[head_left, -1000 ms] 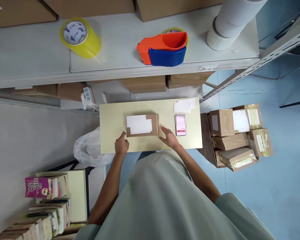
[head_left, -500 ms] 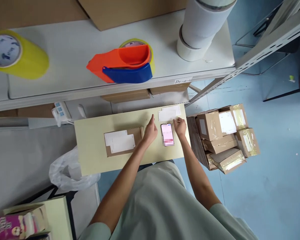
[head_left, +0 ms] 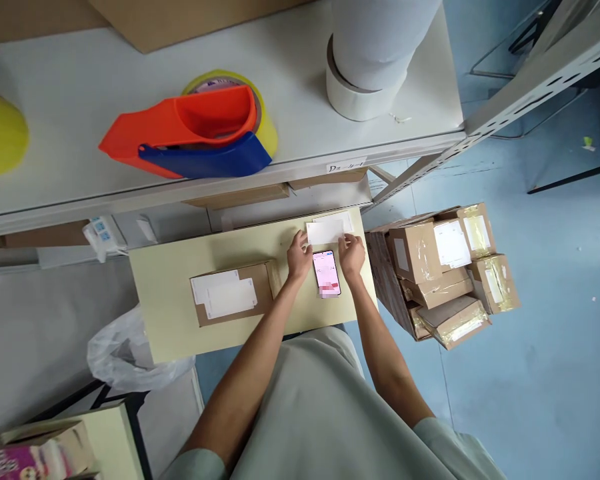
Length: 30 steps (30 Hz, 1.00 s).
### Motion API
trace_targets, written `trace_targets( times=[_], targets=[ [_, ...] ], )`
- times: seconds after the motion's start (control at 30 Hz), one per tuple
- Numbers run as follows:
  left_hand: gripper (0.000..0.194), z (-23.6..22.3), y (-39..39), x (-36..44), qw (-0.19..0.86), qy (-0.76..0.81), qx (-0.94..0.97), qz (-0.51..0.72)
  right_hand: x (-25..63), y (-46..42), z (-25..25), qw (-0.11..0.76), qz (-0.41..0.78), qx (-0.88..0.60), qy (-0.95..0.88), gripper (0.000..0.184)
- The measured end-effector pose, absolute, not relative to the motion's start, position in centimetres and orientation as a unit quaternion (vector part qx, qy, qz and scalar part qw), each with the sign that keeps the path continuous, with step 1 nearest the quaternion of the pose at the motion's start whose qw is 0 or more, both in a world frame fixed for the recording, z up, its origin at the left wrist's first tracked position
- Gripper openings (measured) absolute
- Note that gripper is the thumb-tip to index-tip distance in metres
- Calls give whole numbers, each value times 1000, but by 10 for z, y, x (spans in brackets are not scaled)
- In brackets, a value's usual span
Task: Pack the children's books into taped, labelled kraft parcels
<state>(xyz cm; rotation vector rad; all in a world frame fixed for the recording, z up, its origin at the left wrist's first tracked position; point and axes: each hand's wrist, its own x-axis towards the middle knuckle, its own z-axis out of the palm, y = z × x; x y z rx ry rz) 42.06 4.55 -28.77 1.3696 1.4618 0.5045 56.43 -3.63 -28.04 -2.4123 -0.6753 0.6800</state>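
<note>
Two overlapping white paper slips lie along the far edge of a pale yellow table. My right hand pinches the right end of the nearer slip. At its left end is my left hand, thumb and fingers apart; whether they touch the paper is hard to tell. Between my hands rests a phone with a lit pink screen. Left of my left hand, a flat brown cardboard box carries white slips on top.
Above the table, a shelf holds an orange-and-blue tape dispenser, a yellow tape roll and white rolls. Taped parcels fill a carton at right. A plastic bag hangs at left.
My left hand has changed from a pointing pose to curved, parted fingers beside the slip. My right hand stays at the right end. The view has shifted slightly.
</note>
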Motion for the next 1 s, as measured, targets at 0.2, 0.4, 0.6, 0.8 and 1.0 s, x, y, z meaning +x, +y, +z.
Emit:
trace_targets(
  times=[0.2,0.4,0.6,0.8,1.0],
  targets=[
    [24,-270,53,432,517,627,525,254,565,-29,-265,328,244,-883,-229,30],
    [20,-262,61,438,539,621,501,269,571,-28,-255,328,237,-885,-228,39],
    [26,-263,67,447,549,641,488,224,575,-29,-239,297,200,-893,-272,45],
    [23,-266,72,449,562,634,497,188,574,-27,-220,294,166,-890,-307,46],
    [22,-260,75,441,512,618,582,128,563,-26,-214,284,138,-883,-348,43]
  ],
)
